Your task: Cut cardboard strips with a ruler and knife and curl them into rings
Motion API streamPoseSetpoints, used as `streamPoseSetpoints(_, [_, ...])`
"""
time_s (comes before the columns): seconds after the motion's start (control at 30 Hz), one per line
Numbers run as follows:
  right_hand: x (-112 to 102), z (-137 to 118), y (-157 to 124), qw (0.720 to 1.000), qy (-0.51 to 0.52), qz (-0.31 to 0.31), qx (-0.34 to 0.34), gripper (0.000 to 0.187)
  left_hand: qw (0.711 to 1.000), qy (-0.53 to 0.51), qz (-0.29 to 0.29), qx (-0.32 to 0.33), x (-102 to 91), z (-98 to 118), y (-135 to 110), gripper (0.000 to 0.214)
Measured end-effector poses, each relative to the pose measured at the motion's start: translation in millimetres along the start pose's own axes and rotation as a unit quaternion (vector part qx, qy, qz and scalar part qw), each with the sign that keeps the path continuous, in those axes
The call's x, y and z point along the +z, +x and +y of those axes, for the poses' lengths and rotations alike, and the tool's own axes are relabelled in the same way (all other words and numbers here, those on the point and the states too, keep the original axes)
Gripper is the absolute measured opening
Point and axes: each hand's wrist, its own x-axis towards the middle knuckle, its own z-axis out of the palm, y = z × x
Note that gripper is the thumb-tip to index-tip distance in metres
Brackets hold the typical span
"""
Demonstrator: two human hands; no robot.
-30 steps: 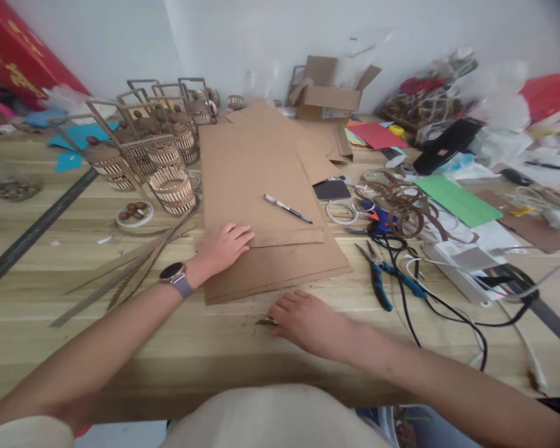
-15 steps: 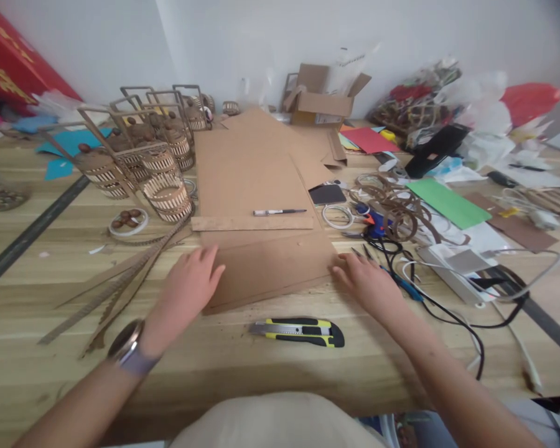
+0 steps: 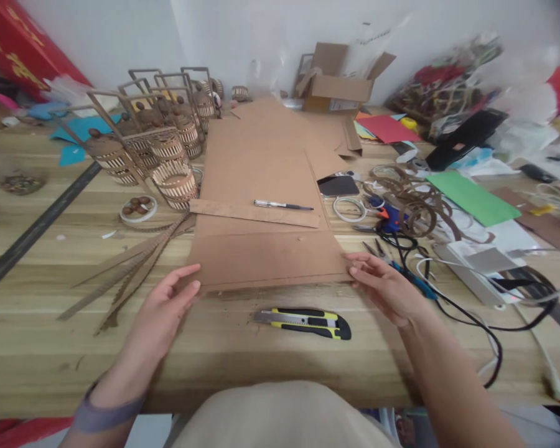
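Note:
A brown cardboard sheet (image 3: pixel 266 258) lies on the wooden table (image 3: pixel 242 354) in front of me, on top of a larger stack. My left hand (image 3: pixel 161 311) pinches its near left corner with thumb and fingers. My right hand (image 3: pixel 385 287) grips its near right corner. A narrow cut cardboard strip (image 3: pixel 254 212) lies across the stack behind it, with a pen (image 3: pixel 282 205) just beyond. A yellow and black utility knife (image 3: pixel 303 322) rests on the table between my hands, close to the sheet's front edge.
Woven cardboard baskets (image 3: pixel 161 155) stand at the back left, thin cardboard strips (image 3: pixel 135 267) lie left of the sheet. Pliers, black cables (image 3: pixel 448 305), tape rolls, coloured paper (image 3: pixel 471 198) and an open carton (image 3: pixel 343 87) crowd the right and back.
My right hand let go of the knife, which now lies on the table. Both hands moved to the near corners of the front sheet and took hold of it.

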Motion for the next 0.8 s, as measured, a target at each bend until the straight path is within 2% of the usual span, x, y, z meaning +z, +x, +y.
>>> streamPoseSetpoints(0.1, [4,-2,-6,0.992,0.102,-0.039,0.067,0.04,0.994,-0.071,-0.053,-0.065,-4.4,5,1,0.058])
streamPoseSetpoints(0.23, [9,-1,-8,0.987,0.102,-0.081,0.095,0.042,0.988,-0.089,-0.081,-0.101,-3.1,10,1,0.065])
streamPoseSetpoints(0.37, [11,1,-8,0.988,0.1,-0.073,0.092,0.054,0.981,-0.105,-0.102,-0.128,-2.8,11,-1,0.075])
streamPoseSetpoints(0.5, [13,0,-12,0.994,0.079,-0.052,0.061,0.067,0.985,-0.08,-0.115,-0.098,-3.1,9,-3,0.079])
streamPoseSetpoints(0.67, [16,-3,-15,0.999,0.016,-0.049,0.013,0.085,0.989,-0.058,-0.118,-0.071,-4.5,10,-5,0.095])
streamPoseSetpoints(0.8, [13,0,-15,0.997,-0.034,-0.06,-0.023,0.088,0.992,-0.026,-0.119,-0.046,-7.0,10,-6,0.099])
